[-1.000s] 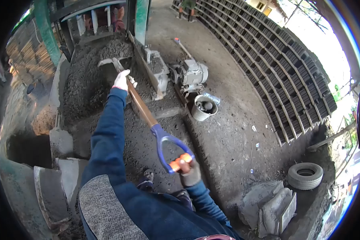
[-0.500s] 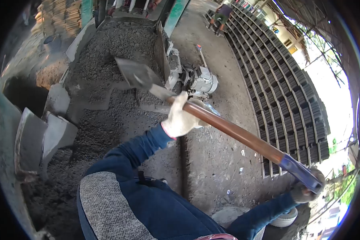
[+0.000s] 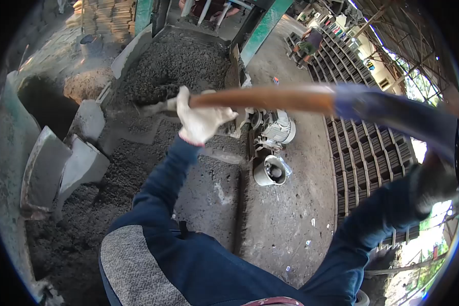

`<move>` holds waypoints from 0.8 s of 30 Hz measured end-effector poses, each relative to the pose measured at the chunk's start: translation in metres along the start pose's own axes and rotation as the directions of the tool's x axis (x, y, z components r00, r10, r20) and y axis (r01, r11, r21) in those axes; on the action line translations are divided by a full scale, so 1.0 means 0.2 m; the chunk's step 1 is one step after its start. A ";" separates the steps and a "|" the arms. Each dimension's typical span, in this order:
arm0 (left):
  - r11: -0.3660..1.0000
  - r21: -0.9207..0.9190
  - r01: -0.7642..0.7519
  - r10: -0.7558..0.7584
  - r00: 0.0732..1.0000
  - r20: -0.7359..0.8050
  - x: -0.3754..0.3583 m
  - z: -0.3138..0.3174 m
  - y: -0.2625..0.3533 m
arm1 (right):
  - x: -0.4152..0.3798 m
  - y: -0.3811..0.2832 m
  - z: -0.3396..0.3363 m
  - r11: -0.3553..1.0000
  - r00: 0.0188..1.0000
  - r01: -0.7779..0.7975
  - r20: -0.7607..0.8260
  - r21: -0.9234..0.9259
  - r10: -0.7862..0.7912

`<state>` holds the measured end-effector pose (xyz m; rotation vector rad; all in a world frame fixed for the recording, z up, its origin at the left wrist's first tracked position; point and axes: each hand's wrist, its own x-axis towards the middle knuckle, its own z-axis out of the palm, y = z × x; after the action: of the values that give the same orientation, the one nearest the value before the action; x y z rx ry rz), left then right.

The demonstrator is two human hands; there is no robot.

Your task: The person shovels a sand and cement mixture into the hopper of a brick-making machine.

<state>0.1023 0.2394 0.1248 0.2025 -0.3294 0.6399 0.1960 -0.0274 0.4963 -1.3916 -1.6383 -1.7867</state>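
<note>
A shovel with a brown wooden shaft [image 3: 275, 99] and a blue handle end slants across the view. My left hand [image 3: 201, 120], in a whitish glove, is wrapped round the lower shaft near the metal neck. At the far right my right hand [image 3: 436, 181], in a dark glove and blurred, grips the blue end, raised close to the camera. Beyond my left hand, the shovel's blade is mostly hidden in or behind dark, crumbly wet mix [image 3: 178, 61].
A grey motor [image 3: 279, 127] and a white bucket [image 3: 269, 171] stand right of the mix. Slatted racks of dark blocks [image 3: 364, 168] line the right side, with a person [image 3: 309, 43] bending at their far end. Broken-looking grey slabs [image 3: 84, 171] edge a dark pit [image 3: 43, 104] at left.
My right hand has lifted the handle end up and toward the camera. The blade has dropped into the mix, and my left hand has moved left and forward. The bucket has come into fuller view.
</note>
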 end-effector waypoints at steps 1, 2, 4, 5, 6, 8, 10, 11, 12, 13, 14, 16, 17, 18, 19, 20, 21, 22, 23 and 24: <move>0.999 0.044 0.017 -0.018 0.999 0.032 0.11 -0.15 0.11 | 0.01 -0.09 0.10 0.998 1.000 -0.028 0.016 0.048 0.027; 0.997 0.053 0.047 -0.043 0.996 -0.083 0.20 -0.21 0.21 | -0.02 -0.18 0.19 0.993 0.997 -0.076 0.042 0.092 0.072; 0.993 0.096 0.075 -0.041 0.949 -0.313 0.33 -0.29 0.32 | -0.16 -0.35 0.30 0.955 0.949 -0.284 0.169 0.087 0.267; 0.995 0.058 0.078 -0.045 0.899 -0.436 0.40 -0.36 0.35 | -0.26 -0.41 0.31 0.875 0.882 -0.439 0.284 0.203 0.376; 0.992 0.044 0.121 -0.092 0.902 -0.423 0.44 -0.52 0.39 | -0.40 -0.40 0.35 0.879 0.917 -0.380 0.241 0.288 0.317; 0.981 0.085 0.172 -0.101 0.841 -0.532 0.48 -0.58 0.41 | -0.74 -0.49 0.32 0.765 0.778 -0.610 0.340 0.205 0.529; 0.975 0.138 0.177 -0.051 0.773 -0.632 0.55 -0.66 0.41 | -1.00 -0.57 0.31 0.711 0.729 -0.679 0.283 0.184 0.623; 0.975 0.152 0.161 -0.019 0.745 -0.667 0.58 -0.68 0.40 | -1.17 -0.62 0.31 0.563 0.569 -0.818 0.313 0.119 0.760; 0.967 0.195 0.165 0.001 0.761 -0.649 0.62 -0.73 0.42 | -1.29 -0.68 0.30 0.346 0.387 -0.922 0.365 0.174 0.847; 0.966 0.210 0.150 0.018 0.771 -0.636 0.68 -0.76 0.42 | -1.37 -0.73 0.33 0.346 0.326 -0.938 0.386 0.021 0.863; 0.944 0.296 0.147 0.088 0.751 -0.655 0.72 -0.75 0.42 | -1.49 -0.79 0.38 0.198 0.227 -0.974 0.375 0.114 0.899; 0.879 0.462 0.115 0.272 0.673 -0.687 0.82 -0.86 0.38 | -2.00 -0.89 0.47 0.096 0.125 -0.992 0.510 0.084 0.851; 0.888 0.439 0.135 0.264 0.631 -0.729 0.83 -0.93 0.31 | -2.08 -0.94 0.44 0.205 0.133 -0.975 0.526 -0.081 0.840; 0.903 0.411 0.122 0.216 0.700 -0.681 0.73 -0.89 0.20 | -2.26 -0.98 0.41 -0.009 -0.081 -0.991 0.548 -0.132 0.833; 0.918 0.383 0.104 0.170 0.769 -0.616 0.58 -0.80 0.06 | -2.54 -0.99 0.36 -0.325 -0.336 -0.938 0.534 -0.118 0.776; 0.920 0.360 0.154 0.096 0.804 -0.587 0.41 -0.68 -0.09 | -2.86 -0.99 0.27 -0.607 -0.557 -0.789 0.533 -0.100 0.637; 0.918 0.338 0.206 0.023 0.824 -0.566 0.18 -0.55 -0.24 | -3.19 -1.02 0.17 -0.728 -0.640 -0.685 0.476 0.000 0.603; 0.908 0.363 0.210 0.018 0.846 -0.534 -0.04 -0.47 -0.39 | -3.43 -1.03 0.04 -0.823 -0.725 -0.559 0.424 0.096 0.542; 0.916 0.342 0.210 0.006 0.844 -0.536 -0.26 -0.47 -0.53 | -3.48 -1.00 -0.12 -0.876 -0.777 -0.480 0.438 0.055 0.453; 0.933 0.304 0.194 0.023 0.810 -0.586 -0.48 -0.46 -0.66 | -3.53 -0.96 -0.27 -0.920 -0.823 -0.393 0.444 0.006 0.355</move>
<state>0.1319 0.1093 -0.0056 0.3498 0.3981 0.6342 0.3475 -0.2698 -0.1802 -1.4037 0.4559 0.4229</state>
